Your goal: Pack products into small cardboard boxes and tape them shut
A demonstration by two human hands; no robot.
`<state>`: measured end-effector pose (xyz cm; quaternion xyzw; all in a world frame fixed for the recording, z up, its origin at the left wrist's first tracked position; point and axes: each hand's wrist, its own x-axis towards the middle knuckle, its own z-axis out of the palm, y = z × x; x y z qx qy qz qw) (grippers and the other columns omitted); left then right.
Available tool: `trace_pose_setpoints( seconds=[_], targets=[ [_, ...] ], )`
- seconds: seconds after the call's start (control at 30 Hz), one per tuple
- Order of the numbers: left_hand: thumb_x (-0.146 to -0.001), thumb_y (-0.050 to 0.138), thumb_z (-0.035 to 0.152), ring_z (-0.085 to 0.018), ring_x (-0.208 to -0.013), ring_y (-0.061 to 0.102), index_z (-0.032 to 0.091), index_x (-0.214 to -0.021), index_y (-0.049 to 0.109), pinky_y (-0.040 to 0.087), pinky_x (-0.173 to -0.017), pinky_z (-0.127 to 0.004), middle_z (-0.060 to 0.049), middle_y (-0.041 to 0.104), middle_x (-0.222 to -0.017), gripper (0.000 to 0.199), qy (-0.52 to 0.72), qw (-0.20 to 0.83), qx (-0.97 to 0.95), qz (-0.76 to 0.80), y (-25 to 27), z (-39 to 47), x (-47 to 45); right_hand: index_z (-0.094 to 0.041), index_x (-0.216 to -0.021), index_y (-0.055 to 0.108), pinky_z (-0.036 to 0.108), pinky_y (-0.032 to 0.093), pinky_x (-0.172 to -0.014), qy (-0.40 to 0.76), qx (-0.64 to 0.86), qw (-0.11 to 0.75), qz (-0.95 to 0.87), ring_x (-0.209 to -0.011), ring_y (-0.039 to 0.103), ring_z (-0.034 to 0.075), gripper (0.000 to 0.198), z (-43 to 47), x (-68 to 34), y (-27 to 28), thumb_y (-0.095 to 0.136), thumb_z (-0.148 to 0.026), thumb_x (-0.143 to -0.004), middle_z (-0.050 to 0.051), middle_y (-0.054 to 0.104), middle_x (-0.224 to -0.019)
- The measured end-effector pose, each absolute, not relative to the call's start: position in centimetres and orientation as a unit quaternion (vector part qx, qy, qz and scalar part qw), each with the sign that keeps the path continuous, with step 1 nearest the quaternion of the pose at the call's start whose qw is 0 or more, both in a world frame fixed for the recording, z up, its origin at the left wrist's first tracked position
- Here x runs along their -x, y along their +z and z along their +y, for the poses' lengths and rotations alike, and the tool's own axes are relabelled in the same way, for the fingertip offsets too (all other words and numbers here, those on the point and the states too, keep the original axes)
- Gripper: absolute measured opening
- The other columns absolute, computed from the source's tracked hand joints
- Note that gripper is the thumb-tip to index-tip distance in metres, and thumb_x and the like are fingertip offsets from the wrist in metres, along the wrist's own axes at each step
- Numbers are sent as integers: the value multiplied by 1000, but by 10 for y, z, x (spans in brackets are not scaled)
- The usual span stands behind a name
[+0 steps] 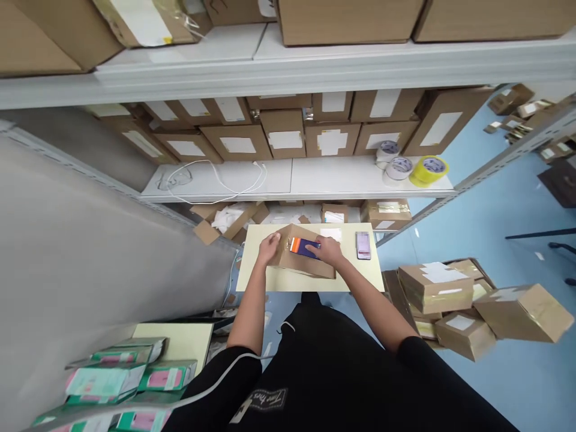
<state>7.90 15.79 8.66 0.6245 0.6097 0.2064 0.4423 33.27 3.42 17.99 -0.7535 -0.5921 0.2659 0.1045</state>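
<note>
A brown cardboard box (303, 266) lies tilted on the small cream table (252, 279) in front of me. My left hand (269, 248) is closed on its left edge, with the thumb near the top. My right hand (329, 249) is over the box, closed around a flat dark-blue object with an orange and white end (305, 247). That object lies against the box's upper face; its exact kind cannot be made out, and the fingers hide its right part. A phone (363, 245) with a lit screen rests right of my right hand, and a white paper (332, 233) lies behind it.
Shelves with labelled boxes (284, 135) rise beyond the table. On the middle shelf (333, 177) are a white cable (216, 180), glasses, and tape rolls (429, 170). Taped boxes (436, 288) are piled at right. Green-and-pink packages (105, 381) sit at lower left.
</note>
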Motion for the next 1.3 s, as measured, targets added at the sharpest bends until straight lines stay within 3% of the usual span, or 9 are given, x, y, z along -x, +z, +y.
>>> trace_pose_setpoints(
  seconds=[0.2, 0.37, 0.5, 0.7, 0.93, 1.1, 1.2, 1.3],
  targets=[
    [-99, 47, 67, -28, -151, 46, 17, -143, 64, 32, -125, -38, -12, 53, -158, 69, 196, 479, -610, 600, 69, 151, -70, -14, -112, 74, 29, 49, -82, 268, 722, 45, -636, -104, 73, 28, 54, 85, -273, 174, 57, -63, -99, 17, 78, -112],
    [-104, 39, 60, -27, -139, 59, 15, -147, 61, 43, -119, -39, -13, 62, -149, 66, 173, 535, -577, 592, 33, 138, -84, -12, -118, 74, 31, 51, -87, 290, 722, -14, -628, -109, 72, 29, 52, 91, -272, 159, 62, -58, -97, 17, 76, -119],
    [-105, 42, 53, -28, -140, 58, 17, -147, 62, 43, -119, -40, -11, 64, -148, 58, 155, 531, -594, 584, 14, 124, -121, -10, -122, 72, 32, 51, -90, 295, 745, -45, -597, -113, 71, 30, 51, 77, -298, 150, 62, -54, -98, 20, 75, -123],
    [-107, 35, 55, -28, -136, 61, 21, -150, 60, 46, -117, -40, -7, 67, -144, 60, 148, 515, -646, 543, 7, 109, -159, -16, -109, 75, 31, 50, -83, 276, 775, -38, -567, -106, 73, 29, 45, 29, -363, 151, 63, -57, -97, 16, 78, -114],
    [-105, 34, 65, -31, -138, 59, 24, -157, 52, 44, -117, -44, -8, 66, -146, 68, 97, 484, -652, 576, 4, 108, -157, -24, -90, 74, 37, 46, -69, 245, 842, -49, -477, -88, 73, 32, 30, -105, -509, 149, 68, -54, -93, 18, 77, -92],
    [-105, 39, 61, -28, -143, 55, 22, -153, 57, 40, -121, -38, -7, 61, -151, 64, 104, 492, -644, 577, 0, 119, -149, -27, -71, 67, 37, 43, -67, 260, 853, 30, -452, -74, 67, 29, 28, -140, -538, 136, 70, -50, -87, 10, 71, -72],
    [-106, 42, 55, -25, -143, 55, 18, -143, 65, 40, -120, -34, -9, 61, -151, 57, 91, 496, -623, 597, 2, 137, -130, -24, -67, 60, 33, 38, -62, 266, 835, 99, -472, -67, 62, 24, 36, -112, -517, 130, 68, -54, -85, 7, 68, -68],
    [-103, 48, 56, -30, -140, 58, 14, -135, 70, 42, -118, -39, -15, 66, -145, 56, 79, 475, -607, 632, 11, 161, -106, -22, -70, 61, 29, 37, -61, 282, 804, 151, -501, -66, 61, 20, 41, -69, -481, 137, 65, -60, -87, 4, 68, -68]
  ],
)
